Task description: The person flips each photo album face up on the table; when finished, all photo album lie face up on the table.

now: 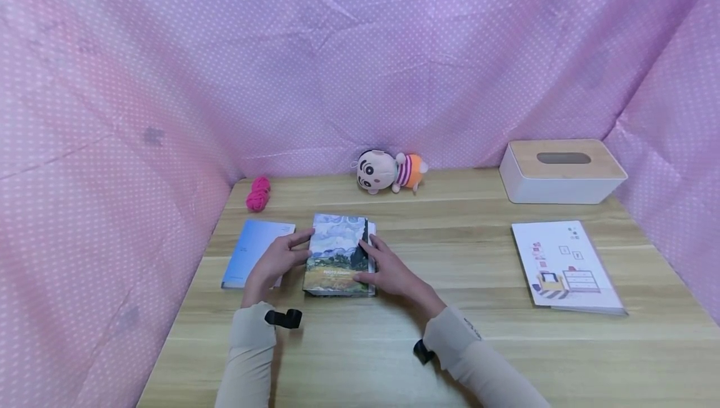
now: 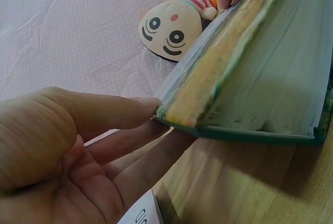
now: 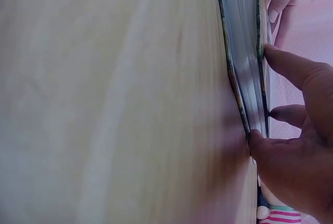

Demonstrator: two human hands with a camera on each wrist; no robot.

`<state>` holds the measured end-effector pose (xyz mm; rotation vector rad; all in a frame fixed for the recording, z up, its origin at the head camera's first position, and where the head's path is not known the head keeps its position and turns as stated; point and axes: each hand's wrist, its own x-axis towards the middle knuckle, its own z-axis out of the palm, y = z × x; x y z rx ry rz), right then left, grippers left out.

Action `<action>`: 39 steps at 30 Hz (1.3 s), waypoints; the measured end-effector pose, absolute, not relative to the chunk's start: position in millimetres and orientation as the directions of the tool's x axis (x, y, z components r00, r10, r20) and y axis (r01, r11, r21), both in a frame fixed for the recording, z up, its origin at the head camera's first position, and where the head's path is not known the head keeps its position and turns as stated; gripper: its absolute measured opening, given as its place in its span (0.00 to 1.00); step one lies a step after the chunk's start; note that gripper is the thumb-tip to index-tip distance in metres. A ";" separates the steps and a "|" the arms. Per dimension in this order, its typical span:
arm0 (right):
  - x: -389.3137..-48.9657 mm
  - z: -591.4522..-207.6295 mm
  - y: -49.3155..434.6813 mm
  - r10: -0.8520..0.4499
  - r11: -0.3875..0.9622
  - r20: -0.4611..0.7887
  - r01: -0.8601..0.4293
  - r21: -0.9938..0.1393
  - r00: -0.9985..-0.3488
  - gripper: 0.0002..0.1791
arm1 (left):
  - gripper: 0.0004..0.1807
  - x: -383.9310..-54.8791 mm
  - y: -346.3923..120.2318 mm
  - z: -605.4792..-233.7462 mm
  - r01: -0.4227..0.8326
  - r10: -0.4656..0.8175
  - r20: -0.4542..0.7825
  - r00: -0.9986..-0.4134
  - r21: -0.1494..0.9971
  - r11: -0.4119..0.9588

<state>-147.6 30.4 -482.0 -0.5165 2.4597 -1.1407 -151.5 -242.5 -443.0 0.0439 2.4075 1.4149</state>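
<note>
A thick photo album (image 1: 337, 255) with a painted landscape cover lies on the wooden table, between both hands. My left hand (image 1: 279, 260) grips its spine side; in the left wrist view the thumb (image 2: 117, 110) touches the cover's edge and the other fingers reach to the spine and below. From the opposite side my right hand (image 1: 390, 270) holds the album, thumb on the cover and fingers at the page edge. The right wrist view shows the page block (image 3: 244, 42) from its end, with fingertips on cover and edge. A blue book (image 1: 255, 252) lies partly behind the left hand.
Pink yarn (image 1: 258, 194) sits at the back left, and a plush doll (image 1: 388, 172) lies at the back middle. To the right are a white booklet (image 1: 568, 264) with drawings and a tissue box (image 1: 562, 174) with a wooden lid. Pink dotted cloth (image 1: 360, 70) hangs behind the table.
</note>
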 end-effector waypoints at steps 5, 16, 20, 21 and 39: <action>-148.5 -478.3 33.6 -0.466 0.604 -0.180 -0.163 -0.780 -0.867 0.44 | 0.27 -156.0 -238.5 -438.5 -0.102 0.198 -0.250 -0.948 0.825 0.556; -151.8 -458.3 69.3 -0.412 0.570 -0.067 -0.199 -0.797 -0.909 0.31 | 0.24 -168.9 -206.0 -406.0 0.072 0.158 -0.069 -0.985 0.665 0.743; -154.1 -455.9 94.6 -0.394 0.543 -0.030 -0.207 -0.814 -0.919 0.26 | 0.21 -173.1 -185.3 -401.8 0.164 0.160 0.068 -0.985 0.673 0.721; -154.2 -455.4 101.6 -0.386 0.539 -0.023 -0.205 -0.817 -0.922 0.25 | 0.20 -174.5 -178.7 -402.7 0.176 0.154 0.094 -0.984 0.677 0.714; -131.4 -446.2 231.8 -0.242 0.627 0.157 -0.278 -0.728 -0.957 0.21 | 0.24 -174.1 -54.6 -434.2 0.214 0.278 0.045 -0.959 0.758 0.617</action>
